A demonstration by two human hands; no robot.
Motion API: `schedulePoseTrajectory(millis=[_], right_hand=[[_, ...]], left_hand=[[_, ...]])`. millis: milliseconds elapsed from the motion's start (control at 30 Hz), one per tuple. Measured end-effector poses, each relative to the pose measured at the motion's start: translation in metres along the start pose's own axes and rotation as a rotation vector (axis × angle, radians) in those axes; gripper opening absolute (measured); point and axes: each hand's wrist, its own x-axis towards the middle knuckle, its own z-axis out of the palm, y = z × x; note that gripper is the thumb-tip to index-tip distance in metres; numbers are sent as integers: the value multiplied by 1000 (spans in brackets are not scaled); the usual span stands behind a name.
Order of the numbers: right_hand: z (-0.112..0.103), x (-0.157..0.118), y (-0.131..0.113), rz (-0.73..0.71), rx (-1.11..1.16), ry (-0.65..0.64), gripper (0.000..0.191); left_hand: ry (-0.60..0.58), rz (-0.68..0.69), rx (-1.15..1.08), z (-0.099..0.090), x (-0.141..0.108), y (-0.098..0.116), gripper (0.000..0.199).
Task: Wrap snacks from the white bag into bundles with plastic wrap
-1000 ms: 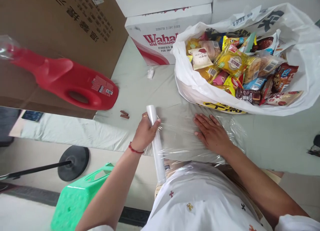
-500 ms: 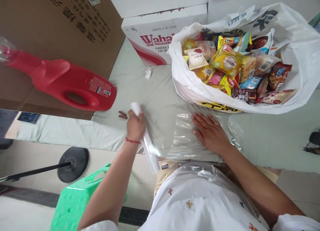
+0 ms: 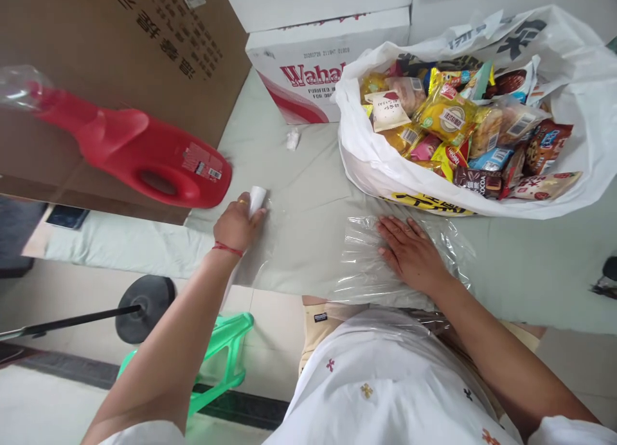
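My left hand (image 3: 237, 225) is closed around a white roll of clear plastic film (image 3: 257, 199) near the table's front left. Only the roll's upper end shows clearly; the hand and forearm cover most of the rest. My right hand (image 3: 409, 255) lies palm down, fingers stretched, on a wrinkled sheet of clear film (image 3: 361, 265) that reaches the front edge by my body. Just beyond that hand stands a white plastic bag (image 3: 354, 152), its mouth wide, filled with several wrapped snacks (image 3: 446, 116).
A red bottle (image 3: 166, 155) leans left beside a brown cardboard box (image 3: 159, 33). At the back is a white and red carton (image 3: 313, 78). A small crumpled white scrap (image 3: 292, 139) lies on the green-grey tablecloth (image 3: 308, 194). Below stands a green plastic stool (image 3: 226, 342).
My left hand has moved left with the roll, away from the sheet, and now hides the small brown pieces. My right hand stays flat on the film.
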Motion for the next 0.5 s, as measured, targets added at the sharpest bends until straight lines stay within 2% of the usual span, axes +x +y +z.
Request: schedulePoseTrajectory(millis=[167,267,333,400,467,500], right_hand=[[-1,4,1,24,87,-8,57],[-8,10,8,63,278,25,61],[-17,14,15,105,466,58,64],[-27,17,21,158,645,80,66],[-34,20,24,194,749,90,67],[-35,22,24,190,732,94,68]], left_hand=[[184,24,-89,7,1,-4,69],[378,33,-229,2,-17,5,61],[507,49,-342,-5,-43,23,49],[556,131,-472,-11,-76,53,39],[492,312,-587,-14,-109,90,33],[433,429,-626,-13,-122,110,34]])
